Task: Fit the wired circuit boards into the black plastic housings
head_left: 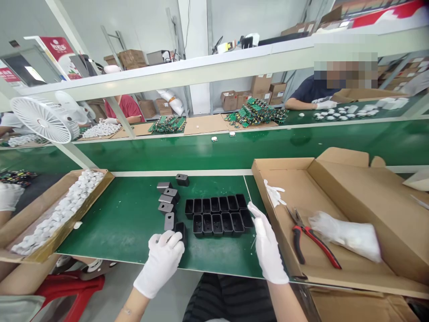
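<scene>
Both my hands wear white gloves. My left hand (164,259) is curled round a black plastic shell (181,230) at the near edge of the green bench. My right hand (266,243) is flat with fingers stretched out, its tips touching the right end of a block of open black shells (217,217) set in two rows. Several closed dark shells (168,199) lie scattered just left of the block.
A cardboard box (351,188) on the right holds red-handled pliers (311,241), a white bag (348,235) and a glove. A tray of white parts (60,210) lies left. Beyond the conveyor (234,150), other people sit by piles of green circuit boards (256,112). A fan (45,118) stands left.
</scene>
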A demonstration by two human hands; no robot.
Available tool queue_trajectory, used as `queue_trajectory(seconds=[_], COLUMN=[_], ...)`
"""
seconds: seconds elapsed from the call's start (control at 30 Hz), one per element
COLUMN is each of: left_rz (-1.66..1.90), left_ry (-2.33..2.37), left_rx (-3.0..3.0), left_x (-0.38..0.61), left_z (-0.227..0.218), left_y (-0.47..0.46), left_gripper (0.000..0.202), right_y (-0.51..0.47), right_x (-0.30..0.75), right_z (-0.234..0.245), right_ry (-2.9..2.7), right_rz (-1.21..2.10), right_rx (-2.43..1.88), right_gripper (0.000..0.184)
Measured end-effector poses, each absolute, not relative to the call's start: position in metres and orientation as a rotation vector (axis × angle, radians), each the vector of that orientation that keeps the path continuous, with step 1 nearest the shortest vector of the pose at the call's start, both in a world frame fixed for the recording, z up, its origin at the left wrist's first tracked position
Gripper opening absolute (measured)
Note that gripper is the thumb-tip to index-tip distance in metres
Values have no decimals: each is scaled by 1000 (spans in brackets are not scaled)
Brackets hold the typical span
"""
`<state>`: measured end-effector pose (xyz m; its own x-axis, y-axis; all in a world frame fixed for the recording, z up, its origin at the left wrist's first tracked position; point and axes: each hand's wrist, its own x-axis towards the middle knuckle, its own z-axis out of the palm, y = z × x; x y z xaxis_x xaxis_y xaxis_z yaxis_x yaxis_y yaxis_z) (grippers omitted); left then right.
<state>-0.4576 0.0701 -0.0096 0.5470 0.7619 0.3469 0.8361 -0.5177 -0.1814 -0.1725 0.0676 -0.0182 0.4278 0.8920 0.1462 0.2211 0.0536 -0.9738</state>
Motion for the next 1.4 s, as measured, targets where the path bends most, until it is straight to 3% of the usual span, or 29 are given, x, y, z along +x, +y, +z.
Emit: queue_trajectory(seconds=[0.2, 0.63, 0.77, 0.9, 1.03, 1.13, 1.23, 1.3, 1.4], left_rz=[-385, -586, -800, -565, -667, -1142, -2191, -2883, -3353], left_ry=[-1161, -1002, -1484, -2091, -2257, -2470, -2660, -2645, -2668], left_rx=[-2481, -2512, -2222, -2089, -2228, -2203, -1956, -1661, -1477], left_x=[-451, -455, -468, -464, -455, -461, -465, -459, -443], left_z=[-32, -37, -27, -11, -5, -4, -2, -1, -1], left_y=[90, 95, 89, 99, 114, 110, 91, 77, 65], left_gripper=[42, 35, 37, 54, 56, 49, 52, 58, 56], right_y=[69, 76, 74, 75, 73, 63, 55, 58, 72], right_x=[-172, -174, -174, -175, -176, -183, -207, -230, -265], right_z=[-24, -32, -32, -40, -48, -41, -18, 1, 24], right_ry=[-1058, -986, -977, -962, -984, -1018, -1267, -1618, -1996], right_rz=[638, 698, 696, 696, 599, 335, 119, 187, 505], right_rx=[-1506, -1572, -1587, -1605, -1623, -1656, -1521, -1360, -1222], right_gripper=[60, 68, 69, 70, 64, 52, 42, 54, 81])
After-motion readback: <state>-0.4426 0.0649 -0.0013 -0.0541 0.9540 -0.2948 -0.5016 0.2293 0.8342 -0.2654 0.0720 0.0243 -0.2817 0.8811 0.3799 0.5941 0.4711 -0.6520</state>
